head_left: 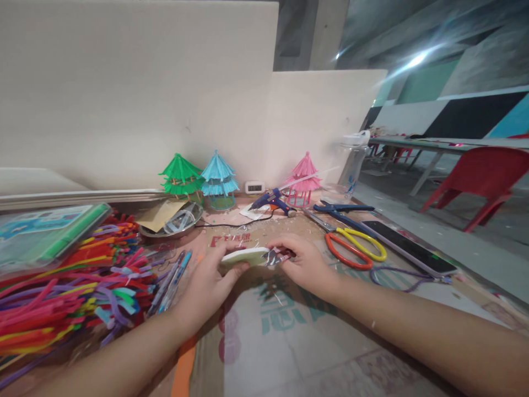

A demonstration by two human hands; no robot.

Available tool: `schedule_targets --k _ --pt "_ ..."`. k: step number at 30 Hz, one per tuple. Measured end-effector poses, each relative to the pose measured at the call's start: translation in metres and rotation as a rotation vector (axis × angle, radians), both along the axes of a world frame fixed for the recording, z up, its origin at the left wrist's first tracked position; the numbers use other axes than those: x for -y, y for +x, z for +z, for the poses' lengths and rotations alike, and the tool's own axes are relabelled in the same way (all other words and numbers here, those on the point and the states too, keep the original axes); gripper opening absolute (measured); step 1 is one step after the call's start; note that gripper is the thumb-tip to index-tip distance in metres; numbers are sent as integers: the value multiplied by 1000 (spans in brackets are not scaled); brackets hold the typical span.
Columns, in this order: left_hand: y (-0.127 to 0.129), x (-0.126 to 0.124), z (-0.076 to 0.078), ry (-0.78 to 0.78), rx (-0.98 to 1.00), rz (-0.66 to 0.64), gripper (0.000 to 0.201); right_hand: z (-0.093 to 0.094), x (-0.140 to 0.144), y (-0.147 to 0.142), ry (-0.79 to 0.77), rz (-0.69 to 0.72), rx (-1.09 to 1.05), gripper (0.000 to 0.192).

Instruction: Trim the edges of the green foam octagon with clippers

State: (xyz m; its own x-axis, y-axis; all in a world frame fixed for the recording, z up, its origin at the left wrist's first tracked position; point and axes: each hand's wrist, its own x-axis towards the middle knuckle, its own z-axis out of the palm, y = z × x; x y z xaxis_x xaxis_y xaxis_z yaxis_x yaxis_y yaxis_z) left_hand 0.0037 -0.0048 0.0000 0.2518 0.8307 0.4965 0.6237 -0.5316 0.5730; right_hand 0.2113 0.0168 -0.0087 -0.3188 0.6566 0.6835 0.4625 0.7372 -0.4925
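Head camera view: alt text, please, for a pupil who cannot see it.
Left hand holds a pale flat piece; right hand holds a small, unclear item at its edge. Beyond them: a green model pagoda, blue pagoda, pink pagoda and glue gun.

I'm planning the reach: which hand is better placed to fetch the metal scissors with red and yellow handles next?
Likely the right hand: the scissors lie on its side and closer, while the left hand is farther, gripping a pale, flat, rounded piece.
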Motion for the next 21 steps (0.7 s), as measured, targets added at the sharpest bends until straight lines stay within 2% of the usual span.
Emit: schedule_targets --k 3,7,12,21 --pt "-3 -4 -4 -56 19 6 17 1 0 0 -2 -4 5 29" --pt "-5 -6 -5 -24 47 8 20 6 1 0 47 -23 4 17" --pt "-7 -5 -1 65 -9 30 21 5 -3 2 93 -17 -12 23" --pt "-9 -7 -3 82 -84 8 28 7 2 3 171 -57 110 32"
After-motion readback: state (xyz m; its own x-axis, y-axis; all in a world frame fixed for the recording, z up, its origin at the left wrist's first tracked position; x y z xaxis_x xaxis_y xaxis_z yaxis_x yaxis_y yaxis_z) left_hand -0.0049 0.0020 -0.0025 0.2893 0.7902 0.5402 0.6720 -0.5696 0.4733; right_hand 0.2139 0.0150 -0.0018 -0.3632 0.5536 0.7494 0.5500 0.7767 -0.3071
